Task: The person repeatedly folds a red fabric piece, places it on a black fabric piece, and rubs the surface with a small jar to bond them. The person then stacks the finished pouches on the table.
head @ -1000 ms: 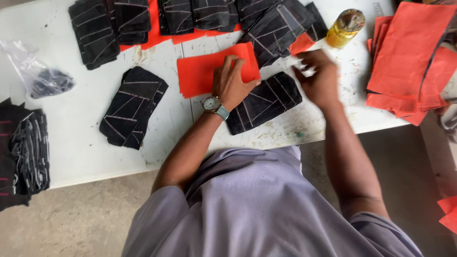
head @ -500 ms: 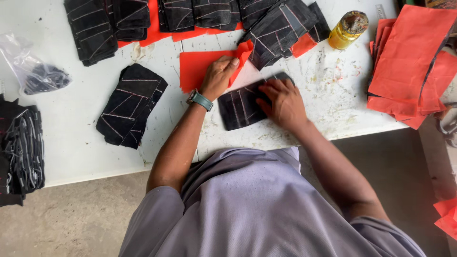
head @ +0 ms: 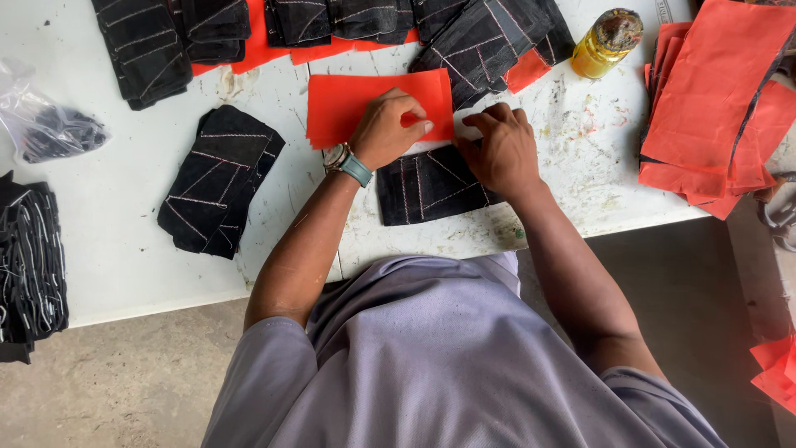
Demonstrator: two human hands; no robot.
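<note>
Both forearms reach forward over the near edge of the white worktable (head: 124,249), elbows bent, wrists close together. Left hand (head: 385,129) – watch on the wrist – lies knuckles-up on the orange fabric sheet (head: 348,104), fingers curled, thumb and forefinger pinching the sheet's lower edge. Right hand (head: 502,149) sits just right of it, palm down, fingers bunched and pressing the top edge of the black stitched panel (head: 423,191); the fingertips meet the lower right corner of the orange sheet, and whether they also pinch that corner cannot be told.

The black stitched panel lies flat directly below the orange sheet, touching or slightly overlapping its lower edge, close to the table's near edge. Part of it is hidden under the right hand.

Left of the orange sheet – a loose stack of black stitched pieces (head: 220,178), well apart. Above the sheet, a row of more black panels (head: 489,41) on orange backing. Right of it, a yellow glue jar (head: 605,41), then a pile of orange sheets (head: 713,91). Far left, a clear plastic bag (head: 41,124).
</note>
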